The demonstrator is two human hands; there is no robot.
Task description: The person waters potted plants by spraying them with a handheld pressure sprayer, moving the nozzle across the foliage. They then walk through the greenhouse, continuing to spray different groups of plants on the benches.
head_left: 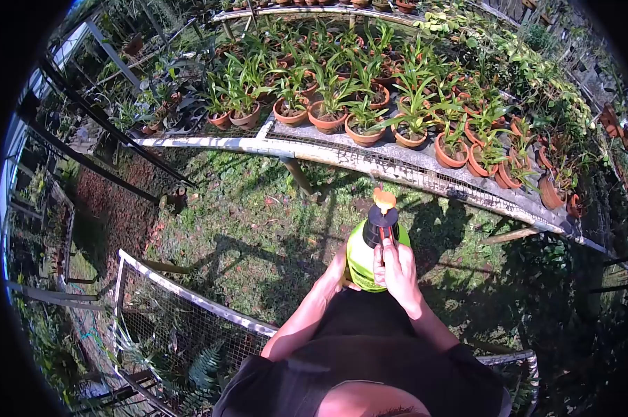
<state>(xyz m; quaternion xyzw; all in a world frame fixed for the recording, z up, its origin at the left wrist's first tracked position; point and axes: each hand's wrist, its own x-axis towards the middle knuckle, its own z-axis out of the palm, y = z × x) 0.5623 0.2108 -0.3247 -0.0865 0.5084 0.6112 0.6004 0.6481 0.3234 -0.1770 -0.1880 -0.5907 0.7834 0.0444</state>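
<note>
One sprayer, lower centre of frame: lime-green body, black pump head, orange knob on top. Well over a dozen clay pots of green plants sat on one mesh bench across the top. Your right hand was closed round the pump handle. Your left hand pressed against the body's left side, fingers hidden, so closure can't be told.

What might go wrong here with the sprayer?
The sprayer is held in mid-air by the left hand and right hand; a slip would likely drop it on the grass. The pots sit some way off on the bench, so spray may fall short of them.
</note>
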